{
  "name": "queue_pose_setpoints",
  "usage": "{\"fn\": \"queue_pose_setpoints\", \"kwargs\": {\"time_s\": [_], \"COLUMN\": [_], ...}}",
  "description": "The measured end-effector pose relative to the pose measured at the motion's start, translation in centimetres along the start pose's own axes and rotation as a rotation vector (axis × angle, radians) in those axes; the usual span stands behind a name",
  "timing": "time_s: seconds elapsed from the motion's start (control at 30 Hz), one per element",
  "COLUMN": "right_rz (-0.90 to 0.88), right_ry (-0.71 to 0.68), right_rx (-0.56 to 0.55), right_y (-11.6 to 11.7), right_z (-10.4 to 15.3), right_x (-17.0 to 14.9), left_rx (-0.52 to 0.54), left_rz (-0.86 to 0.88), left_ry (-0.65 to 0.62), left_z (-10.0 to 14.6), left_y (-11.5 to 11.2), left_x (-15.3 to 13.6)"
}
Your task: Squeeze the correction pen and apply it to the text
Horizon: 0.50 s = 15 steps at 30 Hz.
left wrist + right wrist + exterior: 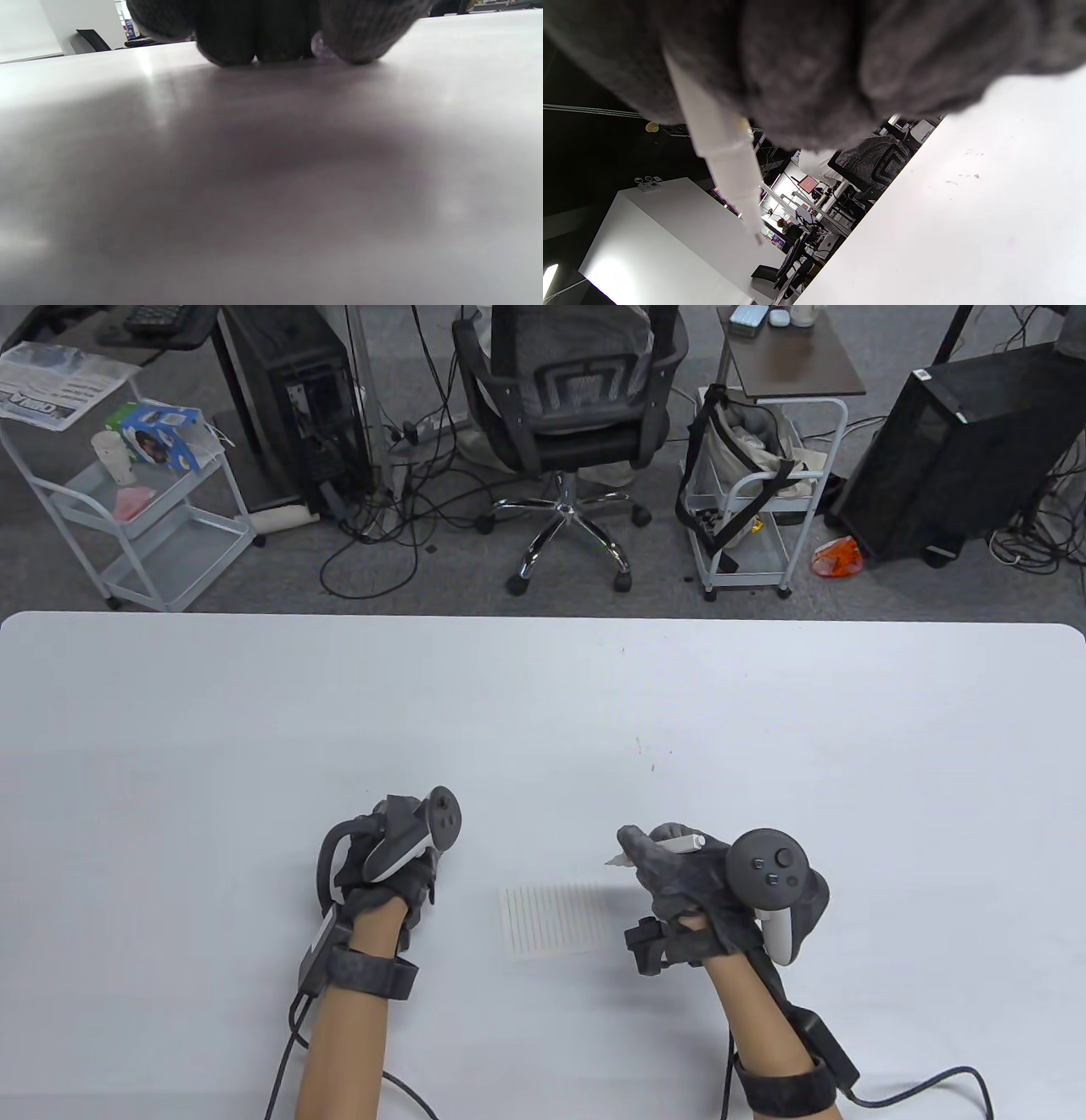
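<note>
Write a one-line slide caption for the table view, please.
Right hand holds a white correction pen just above the lined paper; left hand rests on the table.

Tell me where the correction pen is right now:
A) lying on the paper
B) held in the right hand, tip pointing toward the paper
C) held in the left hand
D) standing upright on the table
B: the right hand grips the white correction pen, its tip aimed left just above the lined paper, while the left hand rests on the table without it.
</note>
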State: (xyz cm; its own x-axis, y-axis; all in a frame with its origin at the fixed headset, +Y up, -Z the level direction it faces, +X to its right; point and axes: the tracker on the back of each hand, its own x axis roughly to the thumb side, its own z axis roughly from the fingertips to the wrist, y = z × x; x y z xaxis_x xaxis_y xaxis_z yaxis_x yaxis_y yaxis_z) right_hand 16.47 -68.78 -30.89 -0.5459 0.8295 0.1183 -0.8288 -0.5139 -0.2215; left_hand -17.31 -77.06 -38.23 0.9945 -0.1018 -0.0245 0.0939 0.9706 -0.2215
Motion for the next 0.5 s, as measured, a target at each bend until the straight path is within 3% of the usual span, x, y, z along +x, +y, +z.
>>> {"fn": "queue_pose_setpoints", "kwargs": {"time_s": [0.13, 0.2, 0.27, 0.5], "right_rz": [-0.002, -0.011, -0.013, -0.024], "right_ry": [0.0, -0.002, -0.006, -0.022], "right_rx": [0.005, 0.009, 0.01, 0.008], "right_y": [0.0, 0.1, 0.1, -0.1], "right_z": [0.0, 0.0, 0.0, 0.3], "right_x": [0.0, 0.0, 0.1, 0.3], "left_rx": [0.0, 0.068, 0.159, 0.264], "left_rz": [-0.125, -0.152, -0.138, -0.045], "left_ry": [-0.05, -0.087, -0.115, -0.229], "left_z": [0.5, 1.4, 2.3, 6.8], "left_y": [-0.1, 0.2, 0.8, 4.0], "left_x": [1.0, 1.4, 1.6, 2.6]}}
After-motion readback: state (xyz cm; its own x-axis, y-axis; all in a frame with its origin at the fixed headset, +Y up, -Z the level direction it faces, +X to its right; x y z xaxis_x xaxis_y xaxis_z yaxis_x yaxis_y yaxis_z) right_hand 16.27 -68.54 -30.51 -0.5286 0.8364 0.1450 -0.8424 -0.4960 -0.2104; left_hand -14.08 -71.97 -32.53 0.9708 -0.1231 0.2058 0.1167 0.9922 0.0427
